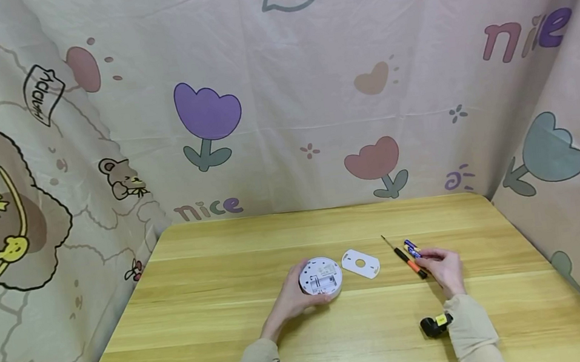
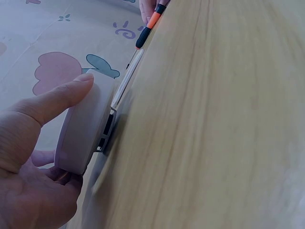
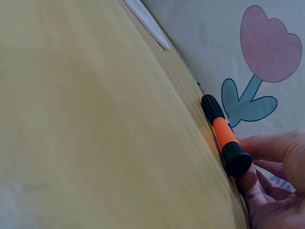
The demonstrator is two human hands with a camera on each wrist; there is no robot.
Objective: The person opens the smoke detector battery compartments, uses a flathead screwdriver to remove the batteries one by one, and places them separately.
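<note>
My left hand (image 1: 291, 297) grips a round white smoke detector (image 1: 320, 276) by its rim, low over the table. Its back faces up, with an open battery compartment in it. The thumb (image 2: 71, 93) lies along the detector's side in the left wrist view, and the other fingers curl beneath. On the right, my right hand (image 1: 445, 270) pinches at small blue batteries (image 1: 412, 248) lying beside a screwdriver (image 1: 409, 263). In the right wrist view the orange and black screwdriver handle (image 3: 225, 133) mostly hides the batteries from sight.
A flat white mounting plate (image 1: 352, 261) with a round centre hole lies between the detector and the screwdriver. Everything rests on a wooden table (image 1: 375, 329), with patterned cloth (image 1: 285, 102) hanging behind and at both sides.
</note>
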